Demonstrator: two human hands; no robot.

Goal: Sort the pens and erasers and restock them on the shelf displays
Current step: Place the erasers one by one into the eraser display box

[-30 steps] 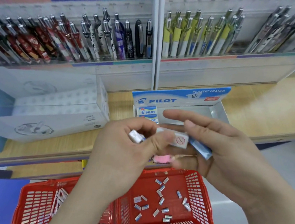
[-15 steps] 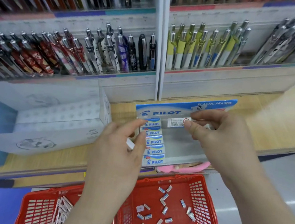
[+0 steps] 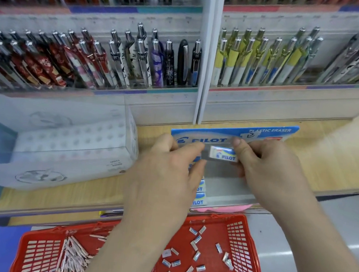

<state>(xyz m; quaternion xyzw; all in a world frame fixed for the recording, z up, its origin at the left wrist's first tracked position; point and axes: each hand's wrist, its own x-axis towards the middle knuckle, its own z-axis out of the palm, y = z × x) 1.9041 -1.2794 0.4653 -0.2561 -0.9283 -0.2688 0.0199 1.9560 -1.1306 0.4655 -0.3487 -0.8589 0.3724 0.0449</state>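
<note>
Restocking step: right hand [image 3: 269, 169] pinches an eraser [image 3: 223, 154] over the tray [image 3: 225, 182]; left hand [image 3: 164, 174] alongside, grip I cannot tell. Next, probably set it down squarely.

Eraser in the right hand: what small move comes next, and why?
Probably lower the eraser, pinched in the right hand, onto the bare floor of the tray and release. It hangs label-up at the back, beside the filled left column.

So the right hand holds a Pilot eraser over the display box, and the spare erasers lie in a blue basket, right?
No: the head view shows the basket is red, not blue. The right hand does hold the eraser over the display box.
</note>
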